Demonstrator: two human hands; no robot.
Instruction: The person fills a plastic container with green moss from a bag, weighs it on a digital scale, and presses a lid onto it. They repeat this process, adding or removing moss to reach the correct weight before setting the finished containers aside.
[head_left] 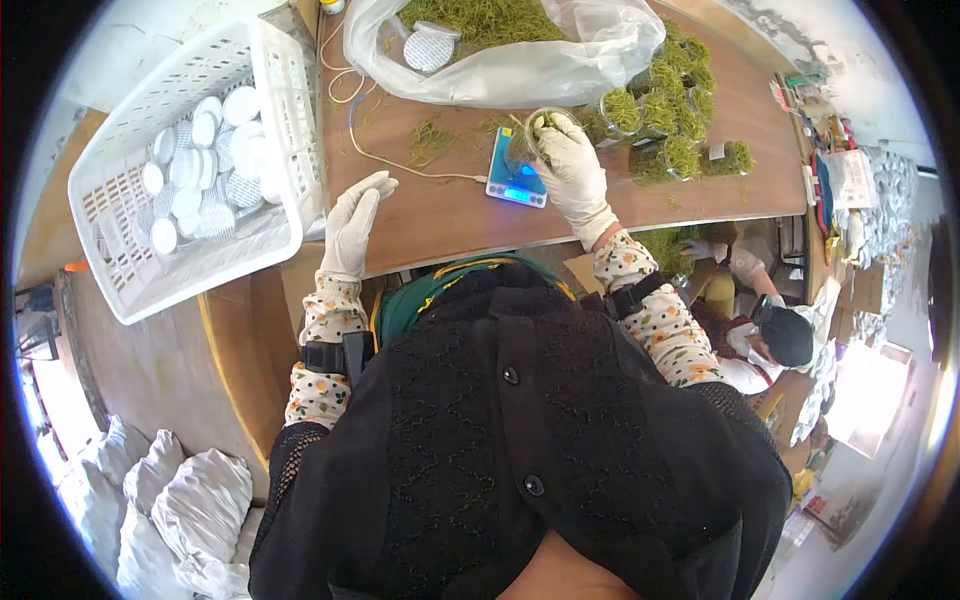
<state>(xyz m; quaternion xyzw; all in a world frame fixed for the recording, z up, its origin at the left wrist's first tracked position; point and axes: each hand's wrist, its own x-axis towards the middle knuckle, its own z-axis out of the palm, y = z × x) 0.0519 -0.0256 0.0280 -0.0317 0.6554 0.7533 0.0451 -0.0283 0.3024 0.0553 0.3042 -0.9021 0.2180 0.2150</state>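
Observation:
My right hand (pixel 572 172), in a white glove, closes on the rim of a clear jar (pixel 518 152) at the blue digital scale (pixel 503 180). The jar overlaps the scale's plate in this view, and the scale's display is lit. My left hand (pixel 350 225), also gloved, is held at the table's front edge with its fingers stretched out and nothing in them. Right of the scale stand several jars (pixel 680 158) filled with green dried strands. A large clear plastic bag (pixel 480 90) of the same strands (pixel 490 18) lies behind the scale.
A white plastic basket (pixel 275 110) at the left holds many round white lids (pixel 190 172). A white cable (pixel 400 172) runs across the wooden table (pixel 420 225) to the scale. Another person (pixel 745 335) works at the right. White sacks (pixel 200 510) lie on the floor.

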